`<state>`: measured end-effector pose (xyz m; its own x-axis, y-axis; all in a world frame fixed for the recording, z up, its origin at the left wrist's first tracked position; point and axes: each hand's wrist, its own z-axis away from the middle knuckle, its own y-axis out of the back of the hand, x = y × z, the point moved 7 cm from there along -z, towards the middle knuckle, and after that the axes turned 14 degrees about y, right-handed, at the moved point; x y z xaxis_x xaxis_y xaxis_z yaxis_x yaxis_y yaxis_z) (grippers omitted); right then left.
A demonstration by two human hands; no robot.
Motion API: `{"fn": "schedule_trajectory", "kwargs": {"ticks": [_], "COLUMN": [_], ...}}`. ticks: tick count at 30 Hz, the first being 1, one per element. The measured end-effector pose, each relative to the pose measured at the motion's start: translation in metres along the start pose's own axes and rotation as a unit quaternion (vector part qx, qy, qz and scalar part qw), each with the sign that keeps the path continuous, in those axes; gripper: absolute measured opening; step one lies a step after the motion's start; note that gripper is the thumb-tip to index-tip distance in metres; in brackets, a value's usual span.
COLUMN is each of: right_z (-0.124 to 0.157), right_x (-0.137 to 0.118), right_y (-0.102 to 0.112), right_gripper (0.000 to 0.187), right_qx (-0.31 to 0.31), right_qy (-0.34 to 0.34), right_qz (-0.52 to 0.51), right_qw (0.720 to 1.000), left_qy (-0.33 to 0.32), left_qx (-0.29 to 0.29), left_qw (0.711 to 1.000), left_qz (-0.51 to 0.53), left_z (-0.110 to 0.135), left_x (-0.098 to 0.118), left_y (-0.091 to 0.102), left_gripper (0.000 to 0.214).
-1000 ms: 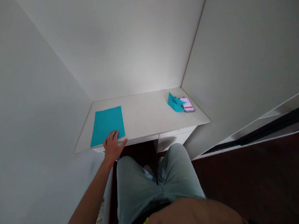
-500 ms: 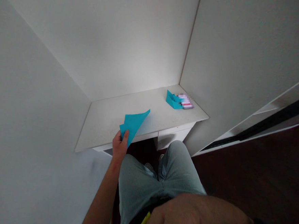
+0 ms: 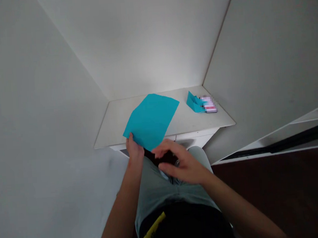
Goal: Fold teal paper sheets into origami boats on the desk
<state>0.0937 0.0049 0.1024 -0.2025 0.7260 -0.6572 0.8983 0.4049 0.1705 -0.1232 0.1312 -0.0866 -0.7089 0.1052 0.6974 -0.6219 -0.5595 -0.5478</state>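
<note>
One corner pinch by my left hand (image 3: 135,152) tilted the flat turquoise paper sheet (image 3: 152,120) off the white counter (image 3: 114,118); my right hand (image 3: 182,165) hovered open.

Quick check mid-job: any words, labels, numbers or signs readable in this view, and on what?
No text can be read anywhere in the view.
teal sheet, held by the left hand: plain, no print.
folded teal paper on the desk: no print.
pink and white item beside it: blurred, unreadable.
</note>
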Motion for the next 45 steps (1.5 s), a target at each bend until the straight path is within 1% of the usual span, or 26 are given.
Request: {"fn": "schedule_trajectory", "kwargs": {"ticks": [1,2,3,5,6,8,10,12,13,15,16,18,20,21,23,25,27,29,30,33,35,38,40,41,43,45], "right_z": [0.009,0.02,0.033,0.063,0.078,0.1,0.113,0.119,0.119,0.116,0.113,0.101,0.082,0.069,0.043,0.016,-0.006,-0.017,-0.018,-0.006,0.01,0.028,0.033,0.035,0.037,0.04], "right_x": [0.02,0.04,0.06,0.099,0.114,0.132,0.141,0.144,0.145,0.144,0.142,0.134,0.12,0.113,0.101,0.101,0.114,0.138,0.153,0.204,0.235,0.267,0.278,0.281,0.284,0.282], "right_y": [0.015,0.027,0.038,0.052,0.055,0.059,0.063,0.069,0.073,0.08,0.084,0.093,0.104,0.113,0.134,0.157,0.179,0.197,0.204,0.216,0.219,0.219,0.217,0.216,0.215,0.214], "right_gripper": [0.038,0.04,0.046,0.066,0.074,0.084,0.089,0.085,0.079,0.063,0.055,0.042,0.03,0.024,0.023,0.031,0.041,0.049,0.052,0.055,0.055,0.052,0.051,0.052,0.054,0.058], "right_qx": [0.004,-0.003,-0.016,-0.066,-0.098,-0.144,-0.157,-0.147,-0.137,-0.115,-0.103,-0.076,-0.033,0.0,0.084,0.156,0.196,0.213,0.218,0.224,0.242,0.232,0.199,0.181,0.161,0.158], "right_qy": [-0.019,-0.036,-0.059,-0.121,-0.143,-0.16,-0.161,-0.162,-0.164,-0.162,-0.156,-0.138,-0.114,-0.103,-0.088,-0.09,-0.1,-0.119,-0.13,-0.176,-0.221,-0.259,-0.271,-0.272,-0.264,-0.245], "right_qz": [0.099,0.185,0.26,0.376,0.416,0.464,0.486,0.493,0.493,0.487,0.482,0.469,0.448,0.431,0.367,0.277,0.209,0.175,0.165,0.153,0.158,0.215,0.269,0.291,0.319,0.321], "right_qw": [0.995,0.982,0.964,0.916,0.893,0.859,0.845,0.842,0.844,0.851,0.856,0.869,0.886,0.896,0.922,0.944,0.953,0.954,0.953,0.946,0.931,0.913,0.903,0.899,0.896,0.901], "left_qy": [-0.002,0.0,0.004,0.031,0.051,0.093,0.119,0.121,0.111,0.063,0.025,-0.075,-0.183,-0.23,-0.29,-0.322,-0.331,-0.31,-0.289,-0.219,-0.19,-0.176,-0.182,-0.192,-0.225,-0.261], "left_qx": [0.029,0.049,0.062,0.06,0.058,0.064,0.059,0.039,0.028,0.012,0.006,-0.007,-0.038,-0.058,-0.095,-0.116,-0.12,-0.098,-0.081,-0.054,-0.07,-0.11,-0.125,-0.129,-0.128,-0.124], "left_qw": [0.999,0.998,0.997,0.997,0.997,0.994,0.991,0.991,0.991,0.993,0.992,0.982,0.958,0.941,0.908,0.886,0.884,0.893,0.896,0.899,0.898,0.886,0.863,0.843,0.79,0.733], "left_qz": [0.018,0.03,0.038,0.03,0.019,-0.001,-0.02,-0.045,-0.062,-0.102,-0.125,-0.171,-0.218,-0.242,-0.286,-0.313,-0.307,-0.311,-0.327,-0.375,-0.391,-0.414,-0.455,-0.485,-0.555,-0.616], "left_z": [0.004,0.01,0.017,0.032,0.041,0.056,0.067,0.073,0.073,0.072,0.071,0.07,0.073,0.074,0.073,0.063,0.045,0.02,0.007,-0.024,-0.036,-0.045,-0.049,-0.052,-0.054,-0.054], "left_x": [-0.008,-0.017,-0.026,-0.045,-0.055,-0.076,-0.092,-0.101,-0.103,-0.099,-0.094,-0.075,-0.05,-0.038,-0.015,0.007,0.025,0.035,0.037,0.03,0.02,0.007,0.0,-0.003,-0.007,-0.01], "left_y": [0.007,0.013,0.017,0.021,0.022,0.028,0.033,0.037,0.038,0.043,0.046,0.048,0.044,0.039,0.024,0.004,-0.015,-0.032,-0.039,-0.052,-0.058,-0.066,-0.074,-0.078,-0.085,-0.092], "left_gripper": [0.035,0.033,0.031,0.03,0.029,0.026,0.022,0.02,0.021,0.027,0.032,0.044,0.056,0.062,0.073,0.076,0.073,0.07,0.067,0.047,0.034,0.029,0.031,0.033,0.041,0.053]}}
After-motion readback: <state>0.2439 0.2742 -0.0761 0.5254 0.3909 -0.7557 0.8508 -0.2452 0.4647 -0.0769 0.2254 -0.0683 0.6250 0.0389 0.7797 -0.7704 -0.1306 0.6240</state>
